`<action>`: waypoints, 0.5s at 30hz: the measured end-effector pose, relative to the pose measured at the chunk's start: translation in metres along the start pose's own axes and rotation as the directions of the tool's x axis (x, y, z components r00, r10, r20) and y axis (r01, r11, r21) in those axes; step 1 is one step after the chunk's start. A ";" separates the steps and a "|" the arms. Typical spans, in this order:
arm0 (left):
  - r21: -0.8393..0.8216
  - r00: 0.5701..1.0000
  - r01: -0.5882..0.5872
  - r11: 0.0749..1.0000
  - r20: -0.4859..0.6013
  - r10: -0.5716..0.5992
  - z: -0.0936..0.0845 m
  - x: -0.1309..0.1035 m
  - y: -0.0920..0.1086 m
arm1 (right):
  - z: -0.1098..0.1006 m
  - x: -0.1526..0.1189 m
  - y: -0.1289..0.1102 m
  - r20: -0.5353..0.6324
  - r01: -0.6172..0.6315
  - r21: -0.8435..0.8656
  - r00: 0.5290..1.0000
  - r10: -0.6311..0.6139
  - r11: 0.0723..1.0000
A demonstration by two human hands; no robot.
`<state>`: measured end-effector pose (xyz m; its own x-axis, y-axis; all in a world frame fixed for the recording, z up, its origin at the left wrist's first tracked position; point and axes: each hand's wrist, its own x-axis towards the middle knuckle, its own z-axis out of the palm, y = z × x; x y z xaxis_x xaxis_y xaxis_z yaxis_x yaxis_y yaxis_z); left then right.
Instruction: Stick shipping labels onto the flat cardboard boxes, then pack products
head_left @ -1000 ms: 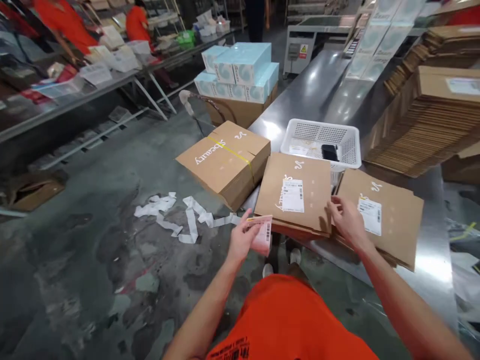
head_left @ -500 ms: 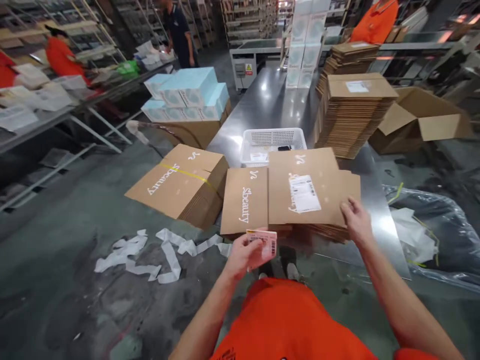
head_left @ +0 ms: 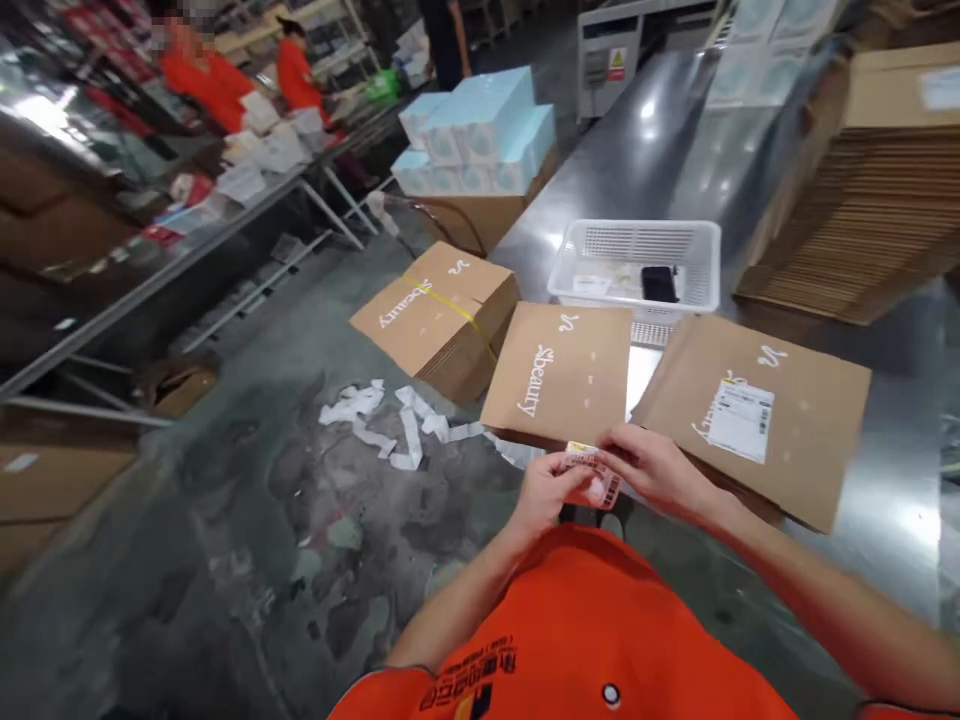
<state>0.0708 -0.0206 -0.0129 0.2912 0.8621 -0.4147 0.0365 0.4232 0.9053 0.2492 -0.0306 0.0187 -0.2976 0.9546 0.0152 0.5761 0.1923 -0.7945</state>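
Note:
My left hand (head_left: pixel 538 498) is closed on a small stack of shipping labels (head_left: pixel 598 488), pinkish with barcodes, low in front of my body. My right hand (head_left: pixel 658 472) pinches the upper right edge of those labels between thumb and fingers. Just beyond my hands lies a pile of flattened cardboard cartons (head_left: pixel 574 370) printed "beauty", its top bare of labels. To its right, a second pile of flat cartons (head_left: pixel 814 420) sits slightly turned, and a white shipping label (head_left: pixel 741 420) is stuck on its top carton.
A white plastic basket (head_left: pixel 709 270) holding a black device (head_left: pixel 659 284) stands on the metal table (head_left: pixel 652 160). Strapped cartons (head_left: pixel 439 310) lie left, above white backing strip (head_left: pixel 409 425) on the floor. Tall carton stacks (head_left: pixel 877 210) stand right. Co-workers are at the far left.
My right hand has left the right-hand carton pile and come over to the labels in my left hand. That pile now sits apart and turned. The view has swung left.

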 end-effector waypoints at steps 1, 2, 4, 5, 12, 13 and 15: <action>-0.010 1.000 0.016 1.000 -0.027 -0.016 -0.007 0.000 -0.006 | 0.004 0.009 0.002 0.005 0.036 -0.020 0.999 -0.036 0.999; -0.026 0.998 0.036 0.999 -0.044 -0.037 -0.015 0.001 -0.014 | 0.007 0.020 0.008 0.000 0.065 -0.035 0.998 -0.065 0.997; -0.073 0.995 0.073 0.995 -0.066 -0.077 -0.033 0.003 -0.031 | 0.007 0.050 0.024 -0.040 0.093 -0.077 0.995 -0.096 0.993; -0.095 0.992 0.085 0.992 -0.082 -0.093 -0.042 0.003 -0.040 | 0.006 0.069 0.032 -0.075 0.086 -0.112 0.993 -0.095 0.990; -0.052 0.963 0.203 0.978 -0.173 -0.209 -0.093 -0.014 -0.085 | -0.003 0.182 0.072 -0.130 -0.093 -0.573 0.991 0.022 0.815; -0.031 0.963 0.203 0.979 -0.172 -0.205 -0.100 -0.020 -0.086 | -0.003 0.187 0.075 -0.151 -0.106 -0.584 0.988 0.021 0.805; -0.018 0.965 0.157 0.987 -0.208 -0.158 -0.113 -0.027 -0.081 | 0.005 0.190 0.077 -0.172 -0.086 -0.581 0.985 -0.019 0.809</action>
<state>-0.0479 -0.0469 -0.0855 0.0767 0.8235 -0.5622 0.0651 0.5585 0.8270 0.2332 0.1647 -0.0425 -0.1731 0.9757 0.1344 0.9343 0.2059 -0.2912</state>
